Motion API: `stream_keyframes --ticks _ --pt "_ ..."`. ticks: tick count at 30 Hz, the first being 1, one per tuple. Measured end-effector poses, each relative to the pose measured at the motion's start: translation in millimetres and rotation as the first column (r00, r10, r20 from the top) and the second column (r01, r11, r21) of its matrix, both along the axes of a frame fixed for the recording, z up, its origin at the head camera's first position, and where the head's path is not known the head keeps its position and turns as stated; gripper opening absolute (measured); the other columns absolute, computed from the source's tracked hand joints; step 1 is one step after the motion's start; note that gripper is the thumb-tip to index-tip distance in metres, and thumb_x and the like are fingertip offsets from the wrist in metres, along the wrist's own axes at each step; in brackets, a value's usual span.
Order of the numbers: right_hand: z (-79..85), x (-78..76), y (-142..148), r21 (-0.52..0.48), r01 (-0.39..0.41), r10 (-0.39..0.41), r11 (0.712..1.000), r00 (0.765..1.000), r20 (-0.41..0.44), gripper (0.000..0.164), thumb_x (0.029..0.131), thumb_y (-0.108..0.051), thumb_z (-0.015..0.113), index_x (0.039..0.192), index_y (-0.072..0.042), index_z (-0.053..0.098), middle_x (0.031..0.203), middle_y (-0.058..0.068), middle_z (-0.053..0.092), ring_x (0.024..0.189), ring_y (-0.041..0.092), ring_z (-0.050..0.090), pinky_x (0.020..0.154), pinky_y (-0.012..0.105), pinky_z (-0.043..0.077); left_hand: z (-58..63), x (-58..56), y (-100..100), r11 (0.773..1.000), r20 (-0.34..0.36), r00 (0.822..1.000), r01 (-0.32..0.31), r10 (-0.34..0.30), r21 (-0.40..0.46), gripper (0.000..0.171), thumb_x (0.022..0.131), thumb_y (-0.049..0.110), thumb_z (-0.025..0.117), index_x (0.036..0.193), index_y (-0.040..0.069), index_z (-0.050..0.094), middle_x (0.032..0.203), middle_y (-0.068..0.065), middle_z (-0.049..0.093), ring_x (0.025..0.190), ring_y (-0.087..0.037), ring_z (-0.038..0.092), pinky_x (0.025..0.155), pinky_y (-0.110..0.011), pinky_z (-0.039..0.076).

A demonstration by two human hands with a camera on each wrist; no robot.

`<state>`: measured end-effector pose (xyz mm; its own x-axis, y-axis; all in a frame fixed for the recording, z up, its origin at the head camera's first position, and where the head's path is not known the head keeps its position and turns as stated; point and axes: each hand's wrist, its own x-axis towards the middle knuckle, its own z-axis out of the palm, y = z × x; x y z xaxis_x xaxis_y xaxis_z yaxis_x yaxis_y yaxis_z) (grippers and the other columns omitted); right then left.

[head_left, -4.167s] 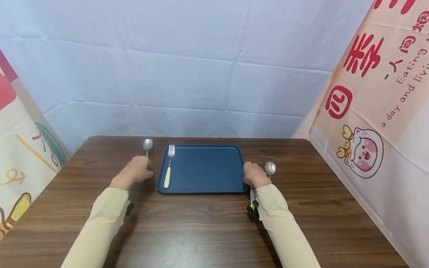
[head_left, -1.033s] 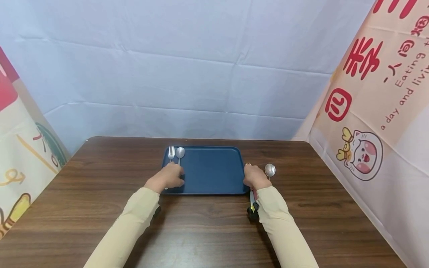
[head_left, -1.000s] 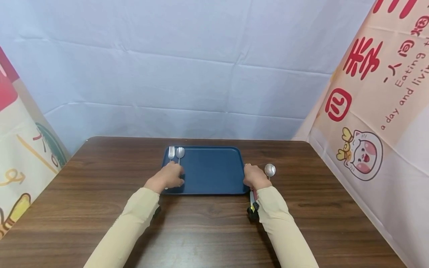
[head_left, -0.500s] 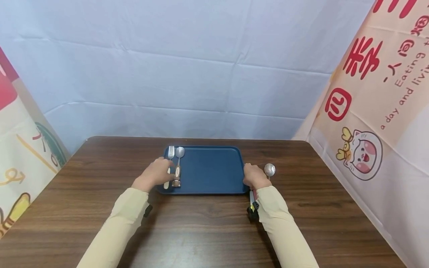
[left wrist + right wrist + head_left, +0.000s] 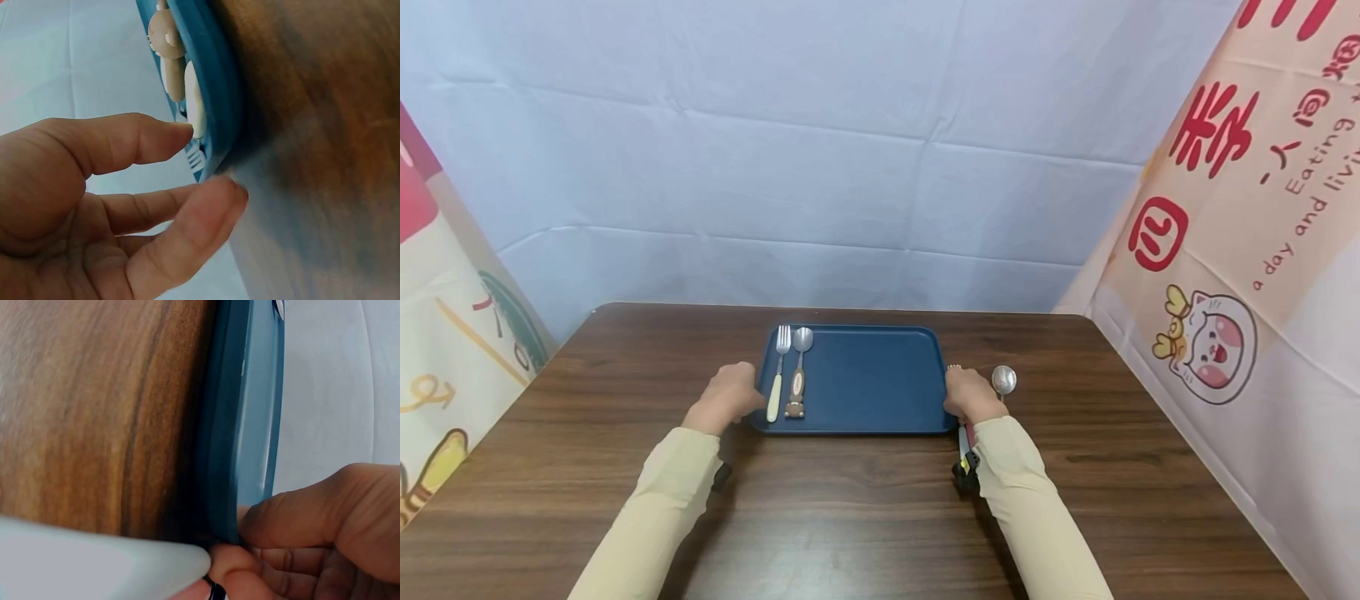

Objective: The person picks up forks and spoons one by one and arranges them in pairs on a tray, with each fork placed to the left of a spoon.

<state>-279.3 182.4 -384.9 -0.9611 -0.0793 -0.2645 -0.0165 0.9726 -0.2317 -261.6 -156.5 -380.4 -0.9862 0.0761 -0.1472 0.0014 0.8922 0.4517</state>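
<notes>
A blue rectangular tray (image 5: 872,379) lies on the table. Along its left side, a fork (image 5: 774,398) with a cream handle and a spoon (image 5: 797,383) with a brown bear-shaped handle end lie side by side. My left hand (image 5: 727,393) is just left of the tray's left edge; in the left wrist view its thumb and fingers are apart with nothing between them. My right hand (image 5: 972,393) pinches the tray's right rim, thumb on the inner side, as the right wrist view shows. Part of that rim is hidden beneath the hand.
Right of the right hand lies another spoon (image 5: 1003,380), its handle mostly covered. Fork tines (image 5: 954,367) poke out beyond that hand, and a white and pink handle (image 5: 965,437) shows below it. The wooden table (image 5: 865,517) ends at a pale cloth backdrop (image 5: 820,167).
The left hand carried the bear-handled spoon from left of the tray onto it, released it beside the fork, then withdrew left past the tray's edge. My right hand has stayed at the right rim.
</notes>
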Motion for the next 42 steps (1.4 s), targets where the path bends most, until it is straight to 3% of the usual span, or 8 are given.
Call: stream_keyframes --ticks 5,10,17,33,42 --pt "0.0 -0.1 -1 -0.002 0.001 -0.001 1.0 1.0 0.005 0.061 0.088 0.001 0.052 0.141 0.011 0.023 0.072 0.014 0.054 0.049 0.018 0.053 0.04 0.027 0.037 -8.7 0.6 -1 0.998 0.049 0.998 -0.032 0.03 0.045 0.016 0.077 -0.005 0.055 0.091 -0.011 0.055 0.07 -0.016 0.054 0.047 -0.018 0.059 0.046 -0.029 0.049" --pt "-0.1 1.0 0 -0.016 0.002 -0.002 1.0 1.0 0.013 0.061 0.089 0.001 0.05 0.141 0.01 0.021 0.068 0.013 0.054 0.049 0.018 0.052 0.041 0.027 0.037 -15.2 0.8 4 0.999 0.024 0.999 -0.037 0.036 0.021 0.017 0.078 -0.01 0.047 0.093 -0.013 0.055 0.072 -0.017 0.054 0.045 -0.015 0.059 0.044 -0.025 0.049" --pt "-0.3 1.7 2 -0.015 0.002 -0.001 1.0 1.0 0.018 0.06 0.088 0.002 0.051 0.14 0.011 0.023 0.068 0.013 0.053 0.049 0.018 0.051 0.041 0.027 0.036 -15.1 -0.3 8 0.998 0.029 0.997 -0.065 0.064 0.016 0.024 0.075 -0.011 0.048 0.098 -0.015 0.054 0.073 -0.017 0.053 0.047 -0.015 0.059 0.045 -0.024 0.049" --pt "3.4 3.5 -1 -0.013 0.008 -0.008 1.0 1.0 0.013 0.06 0.089 0.002 0.05 0.14 0.013 0.021 0.066 0.013 0.054 0.049 0.018 0.052 0.041 0.027 0.037 -15.1 -1.7 6 0.997 0.027 0.997 -0.068 0.067 0.022 0.019 0.076 -0.01 0.048 0.093 -0.012 0.055 0.072 -0.018 0.054 0.047 -0.016 0.058 0.045 -0.026 0.049" --pt "-0.6 3.2 -1 0.001 0.005 -0.005 1.0 1.0 -0.007 0.057 0.088 0.001 0.053 0.138 0.012 0.029 0.066 0.013 0.053 0.049 0.019 0.052 0.041 0.028 0.038 -15.8 0.4 7 0.997 0.006 0.997 -0.076 0.076 0.008 0.017 0.077 -0.01 0.05 0.092 -0.013 0.056 0.074 -0.02 0.055 0.046 -0.015 0.058 0.044 -0.024 0.048"
